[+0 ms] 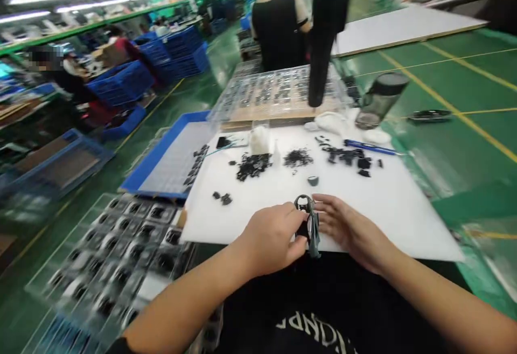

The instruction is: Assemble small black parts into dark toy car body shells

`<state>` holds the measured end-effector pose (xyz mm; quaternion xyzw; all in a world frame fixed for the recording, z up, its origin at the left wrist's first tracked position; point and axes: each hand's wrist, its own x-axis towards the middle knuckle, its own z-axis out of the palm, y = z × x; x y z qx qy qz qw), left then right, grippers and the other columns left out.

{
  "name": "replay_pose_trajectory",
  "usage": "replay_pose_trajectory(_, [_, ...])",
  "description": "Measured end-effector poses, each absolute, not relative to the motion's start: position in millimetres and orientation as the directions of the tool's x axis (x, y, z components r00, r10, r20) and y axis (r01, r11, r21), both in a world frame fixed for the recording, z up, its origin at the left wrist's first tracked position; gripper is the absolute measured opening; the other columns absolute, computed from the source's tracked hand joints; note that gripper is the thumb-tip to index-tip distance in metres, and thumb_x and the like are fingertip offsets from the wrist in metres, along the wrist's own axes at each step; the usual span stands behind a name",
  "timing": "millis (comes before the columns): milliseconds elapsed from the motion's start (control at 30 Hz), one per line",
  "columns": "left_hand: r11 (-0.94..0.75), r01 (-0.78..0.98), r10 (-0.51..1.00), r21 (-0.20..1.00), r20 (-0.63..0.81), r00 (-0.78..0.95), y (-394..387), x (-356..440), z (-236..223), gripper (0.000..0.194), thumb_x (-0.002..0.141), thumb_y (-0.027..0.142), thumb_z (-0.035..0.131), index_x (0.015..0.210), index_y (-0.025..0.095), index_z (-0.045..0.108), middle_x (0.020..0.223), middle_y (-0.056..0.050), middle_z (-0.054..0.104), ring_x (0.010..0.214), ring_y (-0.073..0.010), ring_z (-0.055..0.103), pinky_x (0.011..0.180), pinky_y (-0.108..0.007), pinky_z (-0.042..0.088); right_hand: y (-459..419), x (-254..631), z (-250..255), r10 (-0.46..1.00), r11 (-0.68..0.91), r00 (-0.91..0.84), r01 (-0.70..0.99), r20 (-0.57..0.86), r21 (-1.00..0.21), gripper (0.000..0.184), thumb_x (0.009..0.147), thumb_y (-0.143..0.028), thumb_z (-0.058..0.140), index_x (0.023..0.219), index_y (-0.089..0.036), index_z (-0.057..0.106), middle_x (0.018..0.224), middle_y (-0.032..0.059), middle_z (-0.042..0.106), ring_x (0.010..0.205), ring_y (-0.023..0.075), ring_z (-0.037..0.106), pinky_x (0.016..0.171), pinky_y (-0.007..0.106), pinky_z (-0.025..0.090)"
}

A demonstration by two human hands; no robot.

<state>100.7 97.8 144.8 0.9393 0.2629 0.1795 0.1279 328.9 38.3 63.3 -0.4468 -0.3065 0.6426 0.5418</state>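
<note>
**Well, your left hand (270, 238) has the dark ring-topped part (309, 230) at the board's near edge**

Starting at the far left, a clear tray (68, 241) of black pieces sits beyond the near-left corner of the white board (404, 224), and a blue tray (153, 166) lies along the board's left edge. Two black bits (221, 198) rest near that edge, with a black pile (253, 165) toward the far edge.

Your left hand is closed around the lower body of the part, which sits just inside the near edge, about midway along it. Your right hand (347, 230) is open, its fingers spread flat, with their tips just beside the ring.

The part looks light and stiff, probably plastic, though its thin ring and narrow tail may be fragile. The thicker body seems the safest place to hold it.

Farther right lie a smaller black pile (298, 158), a grey cap (312, 181), a black scatter (343, 154) and a blue-handled tool (369, 147). A dark-lidded glass jar (382, 101) stands past the far-right corner.
</note>
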Motion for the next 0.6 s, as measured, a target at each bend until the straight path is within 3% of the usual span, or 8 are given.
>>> replay_pose_trajectory(100, [-0.842, 0.439, 0.508, 0.313, 0.189, 0.841, 104, 140, 131, 0.022, 0.082, 0.022, 0.055, 0.102, 0.017, 0.06, 0.091, -0.006, 0.063, 0.081, -0.0224, 0.061, 0.069, -0.035, 0.052, 47, 311, 71, 0.968, -0.241, -0.089, -0.602, -0.236, -0.761, 0.047, 0.094, -0.055, 0.054, 0.128, -0.023, 0.058, 0.116, 0.0105, 0.065, 0.11, 0.0259, 0.06, 0.095, 0.043, 0.048])
replay_pose_trajectory(233, [-0.83, 0.467, 0.528, 0.304, 0.16, 0.834, 104, 155, 119, 0.023, 0.086, 0.022, 0.052, 0.109, 0.018, 0.057, 0.097, -0.006, 0.062, 0.087, -0.0233, 0.061, 0.072, -0.037, 0.053, 52, 300, 81, 0.949, -0.233, -0.005, -0.682, -0.315, -0.693, 0.038, 0.092, -0.052, 0.06, 0.115, -0.022, 0.063, 0.107, 0.006, 0.066, 0.098, 0.0203, 0.062, 0.082, 0.03, 0.052])
replay_pose_trajectory(367, [-0.777, 0.442, 0.563, 0.449, 0.182, 0.806, 100, 139, 124, 0.04, 0.087, 0.028, 0.059, 0.127, 0.025, 0.05, 0.102, -0.004, 0.062, 0.089, -0.0188, 0.061, 0.077, -0.034, 0.053, 53, 299, 84, 0.937, -0.265, -0.021, -0.696, -0.35, -0.667, 0.041, 0.091, -0.057, 0.058, 0.109, -0.02, 0.062, 0.088, 0.0036, 0.065, 0.073, 0.0162, 0.062, 0.058, 0.024, 0.049])
replay_pose_trajectory(467, [-0.757, 0.406, 0.588, 0.512, 0.261, 0.766, 99, 133, 148, 0.031, 0.089, 0.026, 0.056, 0.12, 0.025, 0.055, 0.096, -0.003, 0.062, 0.087, -0.0163, 0.062, 0.078, -0.03, 0.053, 58, 298, 78, 0.942, -0.274, -0.069, -0.722, -0.328, -0.635, 0.044, 0.092, -0.06, 0.054, 0.107, -0.02, 0.06, 0.087, 0.0033, 0.063, 0.066, 0.0132, 0.06, 0.054, 0.021, 0.046])
replay_pose_trajectory(600, [-0.836, 0.376, 0.524, 0.401, 0.373, 0.766, 116, 175, 184, 0.022, 0.09, 0.028, 0.051, 0.109, 0.022, 0.06, 0.089, -0.005, 0.065, 0.084, -0.0189, 0.063, 0.078, -0.033, 0.053, 69, 296, 63, 0.949, -0.285, -0.129, -0.736, -0.287, -0.614, 0.041, 0.092, -0.056, 0.055, 0.102, -0.016, 0.059, 0.08, 0.0034, 0.061, 0.064, 0.0136, 0.06, 0.06, 0.024, 0.05])
